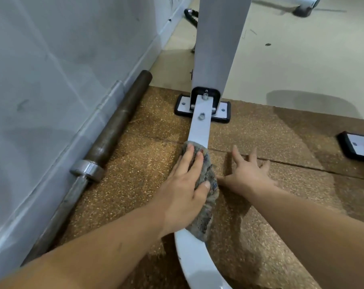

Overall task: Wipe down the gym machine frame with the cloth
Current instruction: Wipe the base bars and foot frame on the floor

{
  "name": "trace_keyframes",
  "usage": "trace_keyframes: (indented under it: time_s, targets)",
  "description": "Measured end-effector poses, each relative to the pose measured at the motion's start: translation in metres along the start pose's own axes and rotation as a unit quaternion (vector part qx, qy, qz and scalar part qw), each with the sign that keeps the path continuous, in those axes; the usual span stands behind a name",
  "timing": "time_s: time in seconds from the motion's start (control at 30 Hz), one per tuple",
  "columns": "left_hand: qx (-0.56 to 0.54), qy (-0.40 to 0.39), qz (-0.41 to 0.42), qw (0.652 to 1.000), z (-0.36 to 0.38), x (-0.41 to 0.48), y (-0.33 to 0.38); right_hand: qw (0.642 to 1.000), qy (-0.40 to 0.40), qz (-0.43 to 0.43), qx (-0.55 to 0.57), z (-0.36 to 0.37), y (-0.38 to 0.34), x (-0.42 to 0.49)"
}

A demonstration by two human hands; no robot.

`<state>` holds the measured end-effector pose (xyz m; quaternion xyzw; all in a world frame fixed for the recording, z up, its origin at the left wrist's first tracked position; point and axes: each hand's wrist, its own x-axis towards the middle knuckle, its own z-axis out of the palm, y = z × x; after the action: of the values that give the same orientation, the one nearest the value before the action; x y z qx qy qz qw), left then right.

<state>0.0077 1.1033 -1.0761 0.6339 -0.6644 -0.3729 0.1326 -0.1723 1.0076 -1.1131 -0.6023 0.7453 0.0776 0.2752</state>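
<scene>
A white gym machine frame (201,126) runs along the floor as a low curved bar, bolted to an upright white post (216,44) on a black-edged base plate (182,105). A grey, worn cloth (206,197) lies draped over the curved bar. My left hand (185,184) presses on the cloth with fingers laid over it and the thumb curled onto its right side. My right hand (248,170) rests flat on the brown speckled floor mat (143,167) just right of the bar, fingers spread, holding nothing.
A rusty barbell (106,142) with a steel collar lies along the grey wall (51,80) at left. Another black-edged base plate (358,146) sits at the right edge. Pale floor (302,59) stretches beyond the mat, with another machine foot at top right.
</scene>
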Motion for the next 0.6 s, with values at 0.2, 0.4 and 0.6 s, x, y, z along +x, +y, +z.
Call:
trace_keyframes:
  time_s: [0.2, 0.4, 0.6]
  targets:
    - [0.034, 0.001, 0.021, 0.999, 0.000, 0.008, -0.001, 0.998, -0.058, 0.017, -0.002, -0.016, -0.006, 0.032]
    - [0.087, 0.015, 0.024, 0.996, -0.024, 0.090, 0.005, 0.996, -0.083, 0.020, -0.016, -0.020, -0.011, 0.042]
    - [-0.019, -0.006, 0.048, 0.999, -0.022, 0.071, -0.008, 0.996, -0.084, 0.013, -0.030, -0.023, -0.009, 0.040]
